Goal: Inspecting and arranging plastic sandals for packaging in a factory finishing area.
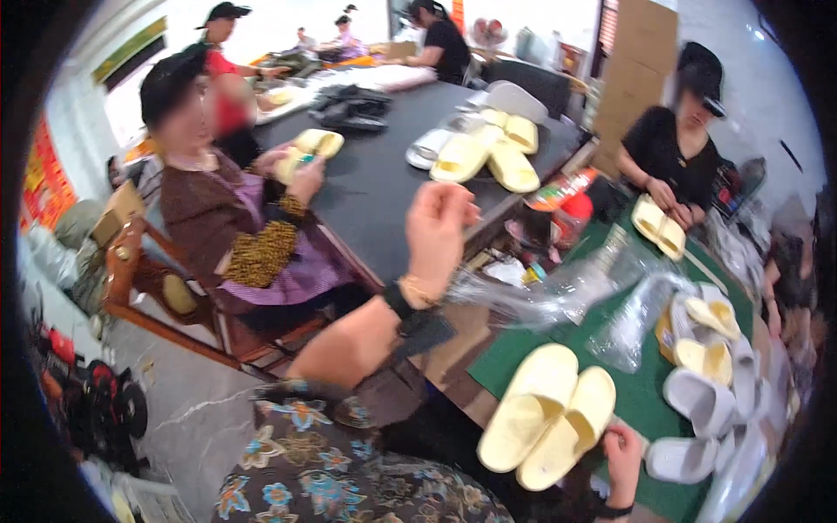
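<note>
My left hand (pixel 440 228) is raised over the edge of the dark table with its fingers curled together. Whatever it may hold is hidden or too small to name. A pair of pale yellow slippers (pixel 525 410) lies side by side at the near edge of the green work surface (pixel 501 353), in front of me. Close to the right slipper's outer side is my right hand (pixel 621 458), its fingers bent in. I cannot tell whether it touches the slipper or pinches something small.
Grey and yellow slippers (pixel 697 410) are heaped at the right. Clear plastic bags (pixel 623 327) lie beyond the yellow pair. More slippers (pixel 488 148) sit on the dark table (pixel 366 187). Co-workers at left and right each handle yellow slippers. A wooden chair (pixel 166 318) stands left.
</note>
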`<state>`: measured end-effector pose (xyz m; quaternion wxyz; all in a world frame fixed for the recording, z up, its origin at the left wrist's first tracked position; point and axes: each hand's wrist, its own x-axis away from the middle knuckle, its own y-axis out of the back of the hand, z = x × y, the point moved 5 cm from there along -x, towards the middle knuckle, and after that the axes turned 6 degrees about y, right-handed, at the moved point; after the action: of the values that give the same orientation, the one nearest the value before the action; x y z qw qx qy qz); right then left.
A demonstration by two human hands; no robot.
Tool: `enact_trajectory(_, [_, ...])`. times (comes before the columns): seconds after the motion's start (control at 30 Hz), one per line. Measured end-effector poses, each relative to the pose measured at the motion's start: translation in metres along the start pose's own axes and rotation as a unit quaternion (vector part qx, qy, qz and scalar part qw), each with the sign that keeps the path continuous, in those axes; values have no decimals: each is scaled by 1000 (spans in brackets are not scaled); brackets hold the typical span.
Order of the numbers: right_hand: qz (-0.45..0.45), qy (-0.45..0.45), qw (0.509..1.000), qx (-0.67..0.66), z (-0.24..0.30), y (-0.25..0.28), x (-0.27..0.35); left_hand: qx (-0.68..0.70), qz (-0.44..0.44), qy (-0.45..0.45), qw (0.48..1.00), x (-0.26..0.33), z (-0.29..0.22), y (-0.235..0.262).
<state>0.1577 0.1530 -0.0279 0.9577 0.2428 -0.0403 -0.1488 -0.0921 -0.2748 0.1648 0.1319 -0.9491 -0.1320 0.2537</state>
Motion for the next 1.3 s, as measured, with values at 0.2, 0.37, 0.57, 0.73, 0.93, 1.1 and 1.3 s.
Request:
enact_trajectory(0.2, [-144,34,983,-108,43,15,17,-40,81,-97,991,35,-31,-23])
enact_trajectory(0.37, [-195,208,956,-66,117,5,50,-248,284,-296,877,113,-36,-55])
enact_trajectory(0.57, [1,254,965,61,143,-52,63,-237,507,-314,767,218,-2,-58])
enact_trajectory(0.73, [36,277,947,160,120,-69,68,-230,580,-331,708,255,5,-48])
enact_trajectory(0.93, [83,269,940,191,108,-82,96,-191,682,-330,624,280,13,-29])
enact_trajectory(1.1, [151,345,905,197,118,-100,116,-162,712,-309,610,285,21,-12])
enact_trajectory(1.3, [194,392,879,192,133,-116,124,-174,738,-290,584,279,26,-5])
